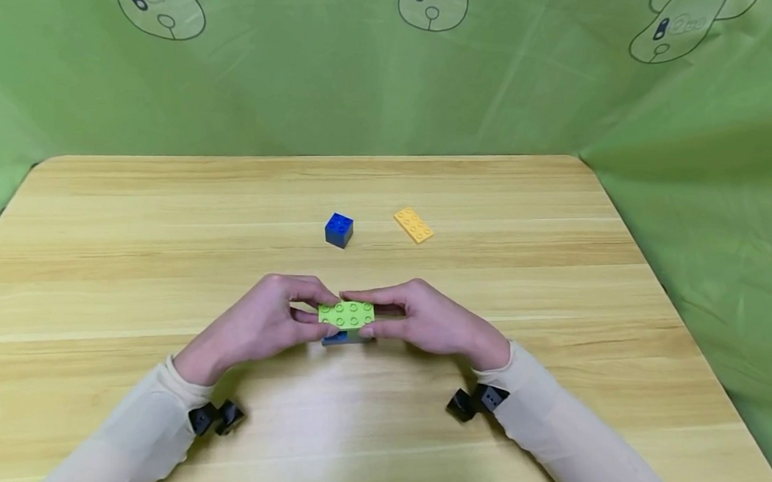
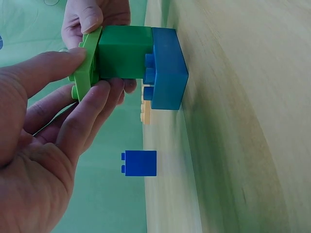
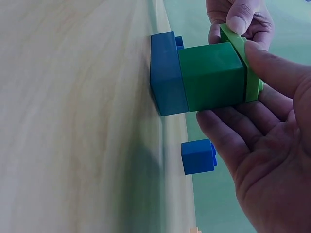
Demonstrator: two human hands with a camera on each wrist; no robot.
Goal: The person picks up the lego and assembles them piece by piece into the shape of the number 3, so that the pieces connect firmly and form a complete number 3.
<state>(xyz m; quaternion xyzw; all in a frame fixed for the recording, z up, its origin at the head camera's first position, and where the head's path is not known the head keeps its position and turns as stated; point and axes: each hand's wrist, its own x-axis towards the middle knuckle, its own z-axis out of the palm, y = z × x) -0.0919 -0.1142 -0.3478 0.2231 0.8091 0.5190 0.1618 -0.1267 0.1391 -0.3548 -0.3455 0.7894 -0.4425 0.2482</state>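
A light green flat building plate (image 1: 346, 314) with studs lies over a dark green block (image 2: 125, 52), which stands on the right part of a longer blue block (image 2: 169, 70) on the table. My left hand (image 1: 265, 318) pinches the plate's left end between thumb and fingers. At its right end my right hand (image 1: 434, 321) pinches the plate too, its fingers reaching down beside the dark green block. The left end of the plate juts out past the dark green block, above bare studs of the blue block.
Behind the hands, a small blue block (image 1: 339, 231) stands on the wooden table (image 1: 160, 242). A yellow-orange flat plate (image 1: 413, 225) lies to its right. Green cloth (image 1: 342, 83) hangs along the table's back and sides. Black wrist devices (image 1: 475, 403) sit under both sleeves.
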